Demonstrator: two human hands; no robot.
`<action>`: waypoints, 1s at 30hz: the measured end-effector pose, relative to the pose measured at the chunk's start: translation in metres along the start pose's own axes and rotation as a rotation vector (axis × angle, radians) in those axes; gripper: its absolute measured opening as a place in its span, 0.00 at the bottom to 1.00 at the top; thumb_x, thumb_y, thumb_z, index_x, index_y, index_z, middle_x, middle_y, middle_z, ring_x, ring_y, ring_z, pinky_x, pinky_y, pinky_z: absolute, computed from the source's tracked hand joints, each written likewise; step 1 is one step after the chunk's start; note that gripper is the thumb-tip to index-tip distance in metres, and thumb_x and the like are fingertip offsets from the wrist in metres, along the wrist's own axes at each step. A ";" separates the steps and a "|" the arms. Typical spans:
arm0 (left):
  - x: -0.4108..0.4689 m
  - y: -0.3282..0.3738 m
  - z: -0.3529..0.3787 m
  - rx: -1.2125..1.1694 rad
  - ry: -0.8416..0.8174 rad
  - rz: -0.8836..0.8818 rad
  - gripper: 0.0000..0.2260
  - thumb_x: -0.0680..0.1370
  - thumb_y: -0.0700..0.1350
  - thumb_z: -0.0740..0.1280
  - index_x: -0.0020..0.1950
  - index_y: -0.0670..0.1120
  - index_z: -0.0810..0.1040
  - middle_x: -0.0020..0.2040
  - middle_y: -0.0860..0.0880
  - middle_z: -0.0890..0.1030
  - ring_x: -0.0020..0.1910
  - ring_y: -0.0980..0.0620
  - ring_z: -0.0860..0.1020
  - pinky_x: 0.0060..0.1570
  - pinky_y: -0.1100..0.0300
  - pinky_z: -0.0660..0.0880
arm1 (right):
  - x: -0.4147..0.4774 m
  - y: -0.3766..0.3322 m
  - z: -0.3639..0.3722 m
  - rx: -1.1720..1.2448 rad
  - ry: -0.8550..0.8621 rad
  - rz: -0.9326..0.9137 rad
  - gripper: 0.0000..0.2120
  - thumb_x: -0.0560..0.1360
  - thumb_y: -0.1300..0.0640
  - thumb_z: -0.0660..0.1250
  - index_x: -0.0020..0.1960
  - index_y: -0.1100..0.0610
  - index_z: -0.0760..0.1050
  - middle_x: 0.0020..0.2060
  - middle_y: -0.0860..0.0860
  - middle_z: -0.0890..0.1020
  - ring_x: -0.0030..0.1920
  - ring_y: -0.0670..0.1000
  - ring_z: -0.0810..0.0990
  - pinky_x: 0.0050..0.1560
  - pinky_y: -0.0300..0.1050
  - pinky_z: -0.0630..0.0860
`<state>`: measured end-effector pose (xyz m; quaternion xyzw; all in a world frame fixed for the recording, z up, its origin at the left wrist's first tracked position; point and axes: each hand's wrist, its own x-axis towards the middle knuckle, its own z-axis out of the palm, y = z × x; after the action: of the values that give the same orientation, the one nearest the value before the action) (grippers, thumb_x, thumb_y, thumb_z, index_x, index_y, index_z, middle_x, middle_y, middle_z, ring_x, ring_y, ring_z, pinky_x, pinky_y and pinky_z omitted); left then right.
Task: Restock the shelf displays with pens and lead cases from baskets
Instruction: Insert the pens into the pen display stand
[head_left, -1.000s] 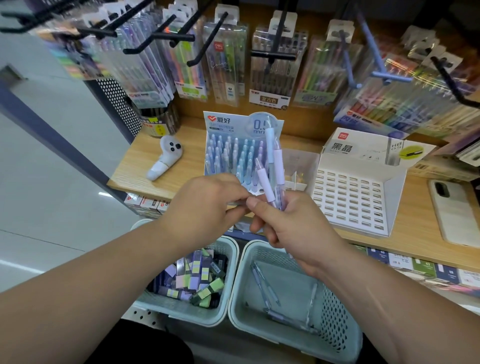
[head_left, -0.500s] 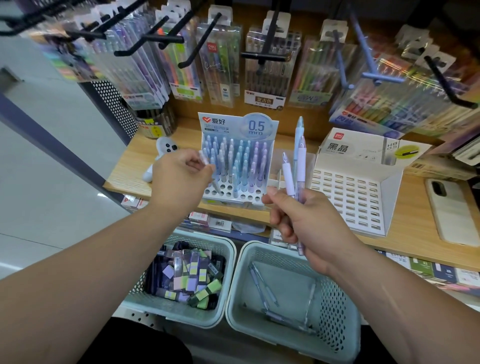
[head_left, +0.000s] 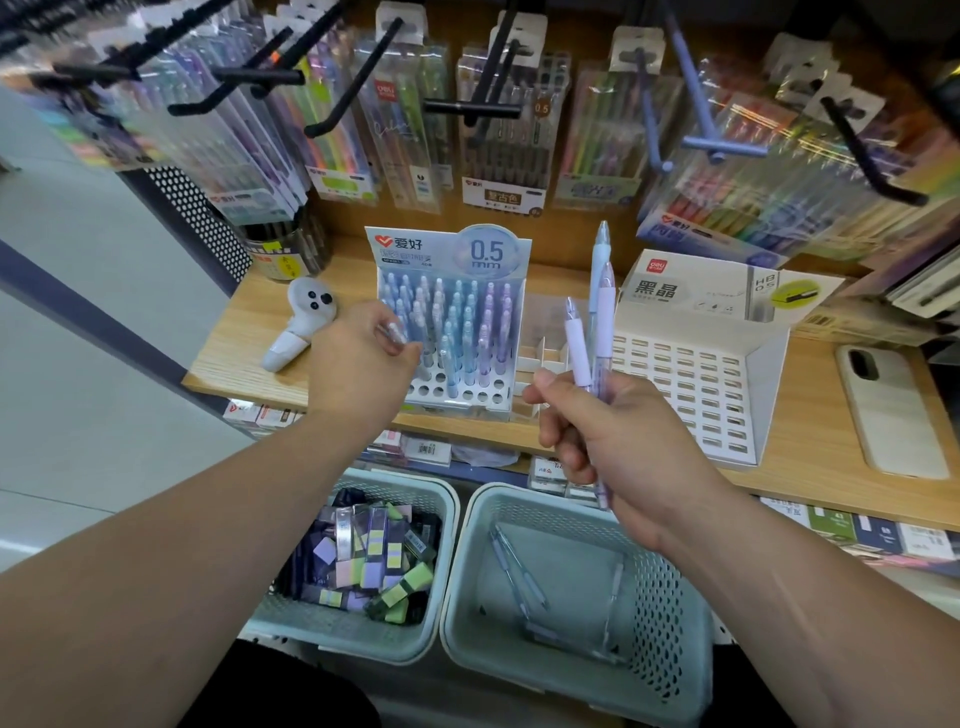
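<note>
My left hand (head_left: 358, 358) pinches one pale pen (head_left: 396, 332) at the left edge of the pen display stand (head_left: 457, 395), which holds several blue and purple pens upright on the wooden shelf (head_left: 239, 332). My right hand (head_left: 608, 436) grips three pens (head_left: 597, 317) upright in front of the stand's right side. Below, the right basket (head_left: 467, 587) holds a few loose pens. The left basket (head_left: 441, 499) is full of lead cases (head_left: 363, 561). A white slotted lead-case display (head_left: 696, 384) stands at the right with its slots bare.
A white controller (head_left: 301, 327) lies left on the shelf and a phone (head_left: 888, 410) lies at the far right. Packs of pens hang on hooks (head_left: 467, 109) above the shelf. A small divided tray (head_left: 540, 353) sits between the two displays.
My left hand took one pen from the bundle and carried it left and forward to the stand. My right hand with the remaining pens shifted right and slightly back.
</note>
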<state>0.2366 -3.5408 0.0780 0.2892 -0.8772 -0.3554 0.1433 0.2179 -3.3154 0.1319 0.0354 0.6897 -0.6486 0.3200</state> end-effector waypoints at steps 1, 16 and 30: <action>0.000 0.002 -0.001 -0.013 0.001 -0.017 0.12 0.75 0.43 0.76 0.48 0.47 0.73 0.34 0.51 0.79 0.36 0.52 0.81 0.34 0.59 0.73 | 0.000 0.000 0.000 -0.002 0.001 -0.001 0.18 0.79 0.52 0.69 0.53 0.69 0.78 0.29 0.52 0.77 0.25 0.47 0.68 0.24 0.38 0.65; 0.003 -0.001 -0.002 0.066 0.085 0.188 0.07 0.76 0.47 0.74 0.47 0.44 0.82 0.37 0.53 0.80 0.35 0.52 0.77 0.40 0.57 0.75 | -0.003 0.001 -0.002 -0.026 -0.008 -0.027 0.14 0.78 0.52 0.70 0.53 0.64 0.80 0.28 0.51 0.76 0.25 0.47 0.68 0.25 0.39 0.64; 0.014 0.006 0.002 0.139 0.048 0.095 0.13 0.76 0.49 0.74 0.38 0.44 0.74 0.30 0.52 0.74 0.34 0.50 0.74 0.33 0.57 0.66 | -0.010 0.003 -0.002 -0.053 -0.148 0.027 0.08 0.80 0.55 0.68 0.50 0.57 0.83 0.28 0.49 0.70 0.27 0.47 0.65 0.28 0.39 0.63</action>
<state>0.2225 -3.5449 0.0811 0.2650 -0.9089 -0.2791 0.1606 0.2265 -3.3097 0.1345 -0.0117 0.6806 -0.6264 0.3798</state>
